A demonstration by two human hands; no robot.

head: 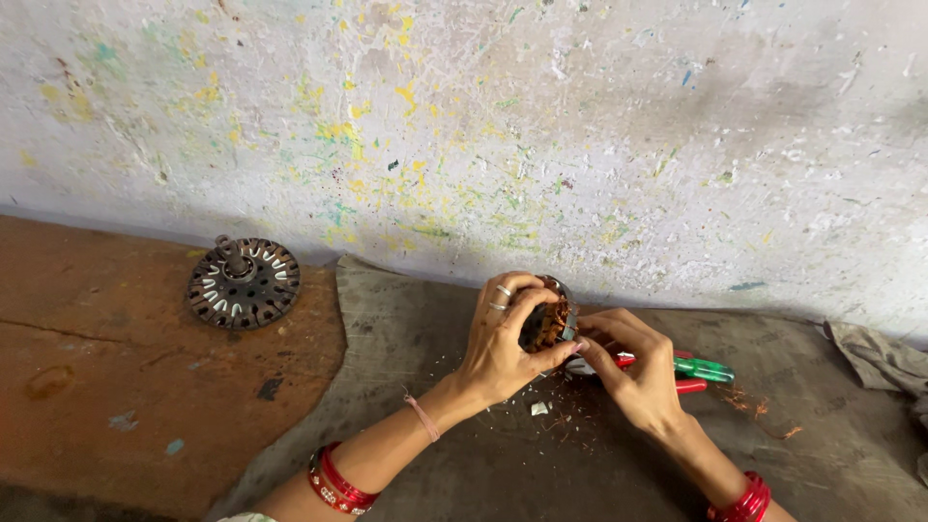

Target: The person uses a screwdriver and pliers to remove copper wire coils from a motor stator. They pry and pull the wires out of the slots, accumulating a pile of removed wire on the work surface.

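I had the left hand wrapped around a small round motor core with copper wire showing inside it, fingers curled over its far side and thumb pressed along the near edge, so the grip was closed firmly on that piece. The core sat raised just off the grey mat, a little right of the middle of the scene and close to the paint-flecked wall. My right hand came in from the right, touching the core's right side with its fingertips and closed around a pair of pliers with red and green handles, which stuck out to the right; I could not see the tool's tip behind the fingers. Small scraps and bits of copper wire lay scattered on the mat near both hands. Well apart, far to the left on the brown floor, lay a flat round slotted metal disc.
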